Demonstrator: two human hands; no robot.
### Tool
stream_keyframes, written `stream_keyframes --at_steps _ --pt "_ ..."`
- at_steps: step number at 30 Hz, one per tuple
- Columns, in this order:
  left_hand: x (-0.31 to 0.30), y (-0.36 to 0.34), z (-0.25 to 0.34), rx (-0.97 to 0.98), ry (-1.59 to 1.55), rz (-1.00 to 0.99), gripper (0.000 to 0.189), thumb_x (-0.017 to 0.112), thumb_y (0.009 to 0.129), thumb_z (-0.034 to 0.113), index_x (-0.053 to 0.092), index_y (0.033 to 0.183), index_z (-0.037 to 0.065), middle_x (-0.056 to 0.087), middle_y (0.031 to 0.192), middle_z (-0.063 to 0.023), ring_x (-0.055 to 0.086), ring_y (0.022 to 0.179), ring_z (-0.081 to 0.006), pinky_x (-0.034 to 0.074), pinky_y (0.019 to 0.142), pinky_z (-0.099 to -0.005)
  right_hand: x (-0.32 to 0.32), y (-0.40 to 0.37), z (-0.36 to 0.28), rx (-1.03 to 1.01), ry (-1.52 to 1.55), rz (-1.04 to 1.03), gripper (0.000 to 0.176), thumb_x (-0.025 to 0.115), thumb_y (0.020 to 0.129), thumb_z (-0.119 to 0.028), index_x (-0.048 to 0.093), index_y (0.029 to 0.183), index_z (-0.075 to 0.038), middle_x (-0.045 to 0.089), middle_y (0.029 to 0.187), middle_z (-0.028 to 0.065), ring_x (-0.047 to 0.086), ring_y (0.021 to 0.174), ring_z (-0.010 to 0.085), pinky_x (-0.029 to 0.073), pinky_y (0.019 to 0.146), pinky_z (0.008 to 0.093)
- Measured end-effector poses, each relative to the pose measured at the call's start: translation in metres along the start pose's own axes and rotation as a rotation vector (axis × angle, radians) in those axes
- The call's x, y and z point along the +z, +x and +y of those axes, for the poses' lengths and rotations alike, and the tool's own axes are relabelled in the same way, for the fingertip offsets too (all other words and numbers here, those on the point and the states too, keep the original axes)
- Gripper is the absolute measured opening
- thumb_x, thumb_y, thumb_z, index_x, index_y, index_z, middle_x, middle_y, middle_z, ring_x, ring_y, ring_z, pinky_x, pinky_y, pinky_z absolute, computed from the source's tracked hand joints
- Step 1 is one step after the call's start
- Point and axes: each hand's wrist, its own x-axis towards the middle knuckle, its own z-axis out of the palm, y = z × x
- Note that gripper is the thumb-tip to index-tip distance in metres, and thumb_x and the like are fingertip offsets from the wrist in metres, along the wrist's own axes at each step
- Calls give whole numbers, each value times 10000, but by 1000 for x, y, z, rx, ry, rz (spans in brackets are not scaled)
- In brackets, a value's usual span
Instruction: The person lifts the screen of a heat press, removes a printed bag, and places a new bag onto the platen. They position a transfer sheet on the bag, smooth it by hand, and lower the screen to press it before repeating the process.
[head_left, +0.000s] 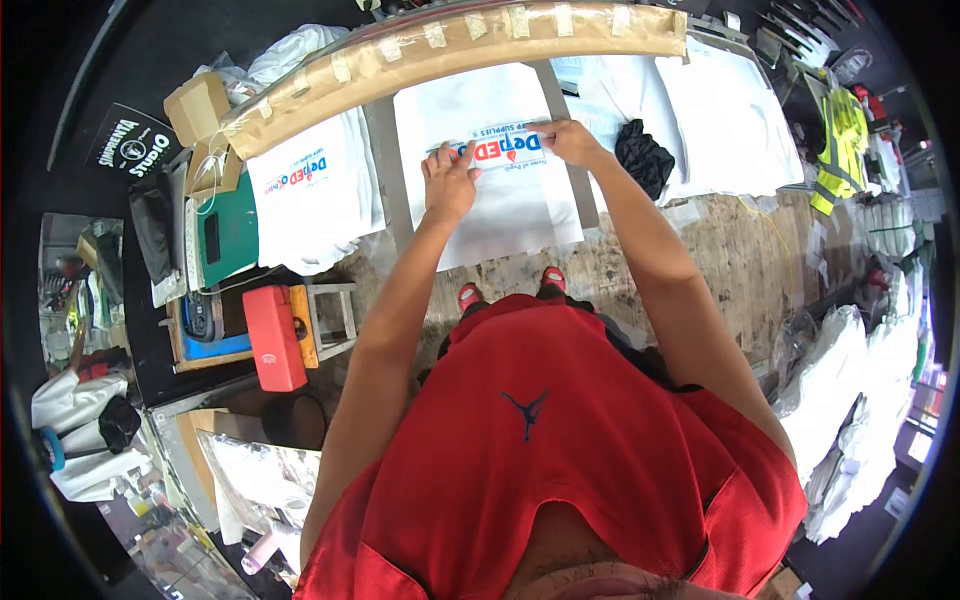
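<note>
A white sheet or bag (500,215) with a blue and red printed design (497,150) lies flat on a grey board in front of me. My left hand (450,183) rests on the left part of the print, fingers apart. At the upper right of the print, my right hand (572,142) touches the white surface with its fingertips bent together; whether something thin is between them is too small to tell. To the left lies a stack of white printed pieces (312,190). A crumpled black cloth (644,160) sits to the right of my right hand.
A long brown cardboard roll or beam (450,42) with tape strips spans the far edge. White fabric (730,120) lies at the right. At the left are a green board (230,235), an open cardboard box (200,110) and a red case (273,338). White plastic-wrapped bundles (835,400) stand lower right.
</note>
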Motion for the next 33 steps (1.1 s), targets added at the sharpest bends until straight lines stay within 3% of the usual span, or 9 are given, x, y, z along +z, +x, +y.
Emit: stream_keyframes --at_steps 2,7,8,12,18,20,28,31,33 --pt "3 1 0 -2 3 3 556 600 974 379 468 1505 281 370 1511 -162 340 1369 -378 205 1174 -552 -8 1 -3 -1 -28 -107 553 741 839 -264 621 1378 -251 719 1155 117 660 1073 303 507 966 384" --pt "5 1 6 -23 29 10 557 597 980 392 461 1510 284 346 1545 -198 323 1383 -413 242 1164 -532 -6 4 0 -29 -46 -83 725 852 689 -298 623 1374 -236 739 1000 143 688 987 293 516 940 378" --pt "4 0 12 -68 22 -16 566 568 989 425 434 1523 292 314 1565 -193 281 1416 -426 189 1174 -584 -6 4 -1 -48 -55 -68 763 871 654 -295 624 1373 -232 741 947 151 698 950 291 525 925 377" --pt "-2 -3 30 -110 -2 -120 598 499 1003 516 361 1553 327 206 1631 -194 134 1503 -451 67 1179 -692 -2 3 2 -29 -22 -60 755 866 658 -267 625 1372 -223 738 922 163 707 910 306 547 886 381" --pt "0 -4 28 -93 -33 -90 605 485 1001 543 349 1555 344 150 1657 -192 85 1522 -456 28 1177 -701 7 6 5 -63 -93 -27 736 870 669 -263 630 1364 -220 735 1010 182 714 945 320 555 908 386" --pt "0 -5 30 -105 -38 -92 604 498 998 533 357 1552 337 161 1653 -195 95 1520 -458 39 1173 -707 10 7 7 -126 -107 34 773 865 654 -214 616 1385 -230 693 884 123 677 856 283 546 818 370" --pt "-3 4 37 -149 -21 -97 622 577 968 489 392 1534 310 207 1636 -191 171 1496 -470 163 1121 -757 8 6 3 -52 -71 11 770 858 645 -204 621 1378 -218 705 899 131 684 861 282 550 820 377" --pt "-4 14 47 -167 -19 -211 592 578 979 419 392 1533 322 216 1633 -185 188 1490 -470 187 1111 -761 5 3 0 -67 -72 30 781 863 633 -213 623 1376 -212 712 927 146 689 869 293 553 825 382" --pt "-10 19 57 -131 -10 -307 591 533 974 269 383 1543 321 215 1627 -212 194 1479 -481 166 1108 -775 -2 0 -8 -92 -83 47 787 866 626 -219 624 1375 -208 716 938 153 692 873 300 555 831 382"
